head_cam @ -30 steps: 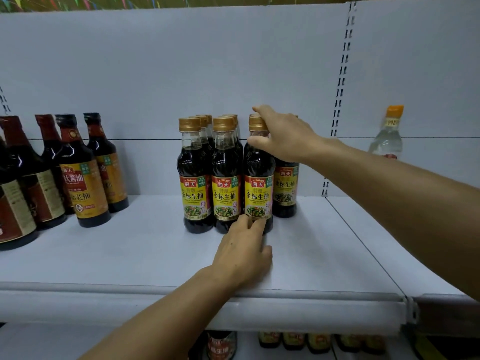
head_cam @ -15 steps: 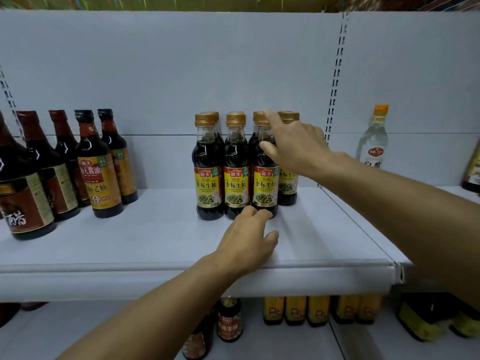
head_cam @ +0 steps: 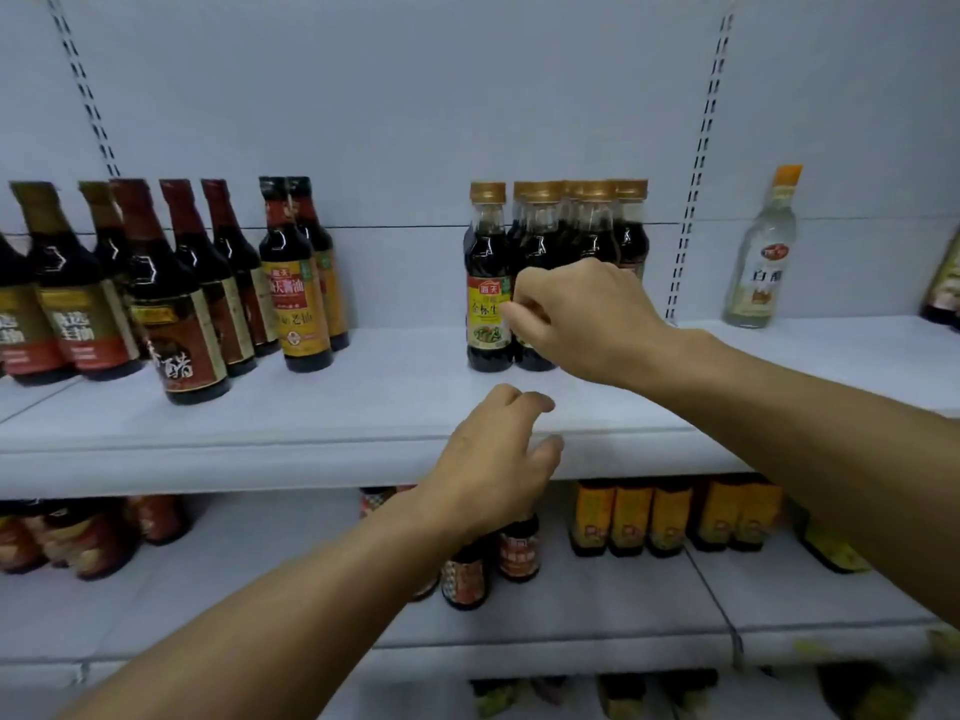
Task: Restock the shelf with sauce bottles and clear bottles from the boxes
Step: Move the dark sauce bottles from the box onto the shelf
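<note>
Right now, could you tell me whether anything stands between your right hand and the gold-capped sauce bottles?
Nothing visible does. The right hand hangs directly before the gold-capped sauce bottles, its curled fingers against their labels; the left hand is lower, by the shelf edge.

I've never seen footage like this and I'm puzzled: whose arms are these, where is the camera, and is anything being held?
The camera sits on a person's head, looking forward and down, so the arms are their own. They face a white store shelf. On it stands a cluster of gold-capped soy sauce bottles, darker sauce bottles to the left, and a clear bottle with an orange cap to the right. The right hand hangs curled in front of the cluster; the left hand hovers loosely by the shelf edge. Neither grip seems to hold anything.
</note>
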